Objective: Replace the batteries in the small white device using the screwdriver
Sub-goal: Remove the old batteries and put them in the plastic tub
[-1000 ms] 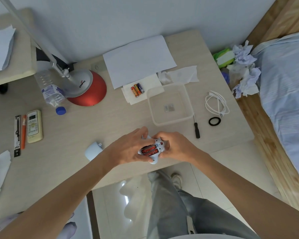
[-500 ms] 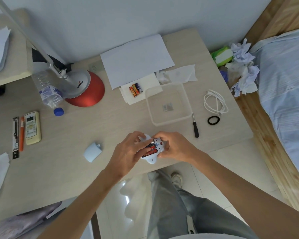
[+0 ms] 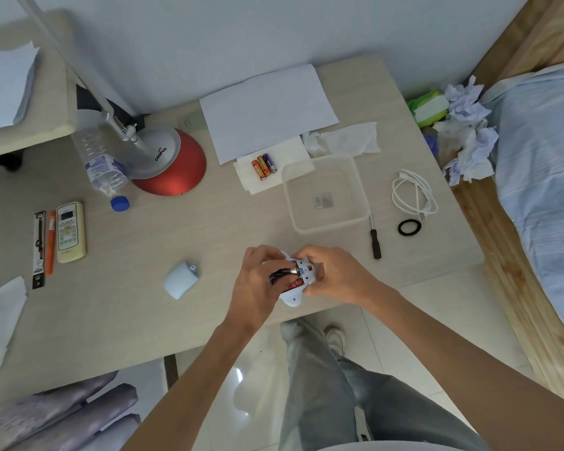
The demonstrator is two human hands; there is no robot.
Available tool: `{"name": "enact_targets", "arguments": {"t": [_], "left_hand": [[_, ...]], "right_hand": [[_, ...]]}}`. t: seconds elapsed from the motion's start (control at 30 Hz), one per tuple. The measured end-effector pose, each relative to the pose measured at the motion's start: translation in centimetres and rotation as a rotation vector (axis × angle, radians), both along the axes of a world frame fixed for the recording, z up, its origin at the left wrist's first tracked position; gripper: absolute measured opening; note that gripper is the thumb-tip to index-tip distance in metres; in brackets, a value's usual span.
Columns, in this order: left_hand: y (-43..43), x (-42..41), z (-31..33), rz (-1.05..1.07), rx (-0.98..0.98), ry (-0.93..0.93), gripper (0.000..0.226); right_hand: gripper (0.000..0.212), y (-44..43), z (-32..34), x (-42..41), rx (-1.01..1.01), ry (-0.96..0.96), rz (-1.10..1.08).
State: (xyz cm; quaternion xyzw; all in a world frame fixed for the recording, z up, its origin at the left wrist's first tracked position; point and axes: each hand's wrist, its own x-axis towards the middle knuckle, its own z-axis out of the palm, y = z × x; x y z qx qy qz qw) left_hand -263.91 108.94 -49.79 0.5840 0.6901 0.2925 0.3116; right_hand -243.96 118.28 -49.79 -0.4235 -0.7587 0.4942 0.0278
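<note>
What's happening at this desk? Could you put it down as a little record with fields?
activity: changing batteries in the small white device
left hand: pinches a battery, tilted up out of the open compartment
right hand: holds the device near the table edge
battery cover: off, lying on the table
screwdriver: lying on the table, untouched
spare batteries: three, on a tissue
</note>
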Motion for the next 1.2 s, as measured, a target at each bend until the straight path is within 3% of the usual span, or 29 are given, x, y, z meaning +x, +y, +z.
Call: {"name": "enact_targets", "arguments": {"t": [0.2, 0.4, 0.7, 1.03, 1.2], "left_hand": [[-0.5, 0.2, 0.2, -0.01, 0.062, 0.108, 0.017], [0.5, 0.9, 3.7, 0.061, 0.106, 0.016, 0.023], [10.3, 1.8, 6.1, -0.05, 0.247, 0.105, 0.017], [19.7, 4.8, 1.4, -0.168, -0.086, 0.255, 0.013], [20.4, 5.1, 0.2, -0.2, -0.131, 0.365, 0.009]], "right_hand": [[0.056, 0.0, 0.1, -0.1, -0.005, -0.008, -0.002], [0.061, -0.2, -0.3, 0.0, 0.028, -0.039, 0.01], [0.054, -0.7, -0.4, -0.3, 0.053, -0.069, 0.002], [0.058, -1.0, -1.2, -0.5, 0.101, -0.068, -0.039], [0.056, -1.3, -1.4, -0.6, 0.112, -0.052, -0.063]]}}
